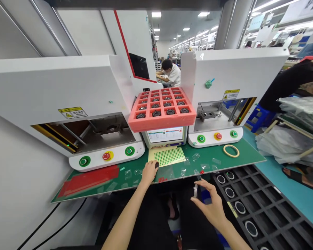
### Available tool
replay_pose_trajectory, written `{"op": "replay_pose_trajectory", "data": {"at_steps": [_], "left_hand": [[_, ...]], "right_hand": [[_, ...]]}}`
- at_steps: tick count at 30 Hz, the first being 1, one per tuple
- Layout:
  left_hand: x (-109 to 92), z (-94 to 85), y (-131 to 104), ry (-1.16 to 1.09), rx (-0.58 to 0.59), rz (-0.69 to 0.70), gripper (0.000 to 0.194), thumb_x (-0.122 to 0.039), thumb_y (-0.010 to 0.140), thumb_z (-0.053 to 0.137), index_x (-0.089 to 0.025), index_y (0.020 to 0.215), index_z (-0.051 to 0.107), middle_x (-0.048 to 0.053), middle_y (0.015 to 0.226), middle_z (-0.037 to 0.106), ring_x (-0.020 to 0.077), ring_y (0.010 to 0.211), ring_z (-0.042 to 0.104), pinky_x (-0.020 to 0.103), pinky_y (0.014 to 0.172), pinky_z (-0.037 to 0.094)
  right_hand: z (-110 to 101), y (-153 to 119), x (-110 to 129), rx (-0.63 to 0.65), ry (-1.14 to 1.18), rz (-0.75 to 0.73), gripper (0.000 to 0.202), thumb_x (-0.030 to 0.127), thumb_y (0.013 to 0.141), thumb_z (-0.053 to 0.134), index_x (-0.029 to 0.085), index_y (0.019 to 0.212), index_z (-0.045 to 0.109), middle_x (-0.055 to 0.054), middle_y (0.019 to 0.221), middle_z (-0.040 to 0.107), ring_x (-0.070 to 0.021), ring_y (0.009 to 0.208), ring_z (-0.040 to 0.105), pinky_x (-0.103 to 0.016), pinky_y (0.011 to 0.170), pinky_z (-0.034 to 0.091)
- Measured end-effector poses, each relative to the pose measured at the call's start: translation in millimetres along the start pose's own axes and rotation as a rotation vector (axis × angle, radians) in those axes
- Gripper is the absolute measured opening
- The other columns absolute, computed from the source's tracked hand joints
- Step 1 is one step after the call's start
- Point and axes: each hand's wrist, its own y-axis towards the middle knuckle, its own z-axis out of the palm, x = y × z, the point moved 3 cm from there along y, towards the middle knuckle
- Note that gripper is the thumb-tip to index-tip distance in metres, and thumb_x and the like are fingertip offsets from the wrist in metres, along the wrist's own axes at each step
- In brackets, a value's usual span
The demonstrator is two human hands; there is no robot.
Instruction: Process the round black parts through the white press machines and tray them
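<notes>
My left hand (148,171) is over the green work surface, at the front edge of a sheet of green dot stickers (169,155). Its fingers close on a small dark round part (157,165), mostly covered by the fingertips. Off the table's front edge, my right hand (210,197) pinches a thin silvery ring (195,191) between thumb and fingers, seen nearly edge-on. Similar pale-rimmed rings (240,207) lie in a black compartment tray (268,215) to the right. A pink foam tray (161,121) with several black round parts (156,113) rests above the monitor.
White machines with green and red buttons stand left (88,83) and right (224,76) of the monitor (165,135). Red film strips (88,182), clear plastic scraps (183,172) and a tape roll (231,151) lie on the table. Other people sit behind and at right.
</notes>
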Motion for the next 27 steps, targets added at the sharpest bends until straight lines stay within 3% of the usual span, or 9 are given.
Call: {"op": "replay_pose_trajectory", "data": {"at_steps": [4, 7, 10, 12, 17, 21, 24, 27], "left_hand": [[3.4, 2.2, 4.2, -0.203, 0.027, -0.059, 0.033, -0.032, 0.092, 0.057, -0.015, 0.120, 0.057, 0.009, 0.115, 0.063, 0.0213, 0.101, 0.062, 0.044, 0.090, 0.052], [-0.8, 8.1, 6.8, -0.343, 0.065, -0.093, 0.033, -0.036, 0.095, 0.052, -0.014, 0.120, 0.057, 0.008, 0.107, 0.066, 0.0179, 0.090, 0.066, 0.038, 0.080, 0.056], [-6.2, 16.0, 13.8, -0.365, 0.086, -0.129, 0.030, -0.035, 0.094, 0.054, -0.013, 0.113, 0.060, 0.008, 0.105, 0.066, 0.0171, 0.088, 0.066, 0.036, 0.077, 0.057], [-8.8, 19.2, 21.2, -0.314, 0.077, -0.156, 0.028, -0.034, 0.093, 0.055, -0.012, 0.110, 0.060, 0.008, 0.105, 0.065, 0.0170, 0.088, 0.065, 0.036, 0.077, 0.057], [-12.1, 16.6, 30.9, -0.031, -0.035, -0.188, 0.028, -0.033, 0.090, 0.059, -0.013, 0.111, 0.060, 0.008, 0.108, 0.063, 0.0202, 0.097, 0.062, 0.042, 0.086, 0.053], [-13.6, 11.6, 21.5, 0.144, -0.134, -0.126, 0.023, -0.034, 0.086, 0.064, -0.013, 0.097, 0.064, 0.007, 0.105, 0.064, 0.0225, 0.103, 0.059, 0.046, 0.093, 0.045], [-10.6, -11.8, 23.4, 0.210, -0.210, -0.045, 0.015, -0.030, 0.081, 0.067, -0.015, 0.087, 0.066, 0.006, 0.099, 0.066, 0.0221, 0.101, 0.058, 0.041, 0.093, 0.043], [6.3, -74.3, 45.7, 0.262, -0.363, -0.011, 0.013, -0.025, 0.086, 0.056, -0.018, 0.086, 0.067, 0.007, 0.099, 0.068, 0.0229, 0.102, 0.057, 0.036, 0.095, 0.041]], "right_hand": [[-3.0, -8.1, -15.9, 0.055, -0.102, 0.045, 0.039, 0.032, 0.081, 0.068, 0.025, 0.115, 0.050, -0.007, 0.110, 0.069, -0.0279, 0.112, 0.065, -0.042, 0.090, 0.057], [6.4, 4.2, -24.7, 0.222, -0.202, -0.035, 0.040, 0.028, 0.082, 0.068, 0.023, 0.117, 0.049, -0.009, 0.113, 0.068, -0.0294, 0.117, 0.061, -0.043, 0.094, 0.054], [32.0, 36.8, -33.0, 0.496, -0.318, -0.104, 0.036, 0.022, 0.083, 0.065, 0.021, 0.116, 0.051, -0.011, 0.117, 0.065, -0.0308, 0.126, 0.053, -0.046, 0.101, 0.048], [55.2, 67.6, -40.0, 0.616, -0.352, -0.115, 0.034, 0.022, 0.082, 0.067, 0.020, 0.112, 0.053, -0.010, 0.113, 0.066, -0.0281, 0.120, 0.057, -0.042, 0.098, 0.049], [115.7, 139.2, -61.4, 0.773, -0.417, -0.149, 0.034, 0.031, 0.082, 0.070, 0.016, 0.110, 0.058, -0.006, 0.104, 0.066, -0.0219, 0.099, 0.063, -0.039, 0.087, 0.051], [144.6, 163.1, -75.2, 0.829, -0.490, -0.131, 0.030, 0.039, 0.090, 0.061, 0.015, 0.107, 0.060, -0.005, 0.100, 0.065, -0.0188, 0.089, 0.063, -0.039, 0.081, 0.053], [153.8, 167.0, -82.4, 0.848, -0.511, -0.134, 0.031, 0.036, 0.084, 0.068, 0.014, 0.104, 0.059, -0.005, 0.096, 0.066, -0.0200, 0.088, 0.064, -0.038, 0.078, 0.053], [153.7, 164.9, -85.1, 0.837, -0.507, -0.147, 0.033, 0.028, 0.076, 0.073, 0.016, 0.103, 0.058, -0.008, 0.096, 0.069, -0.0237, 0.089, 0.066, -0.036, 0.077, 0.053]]}}
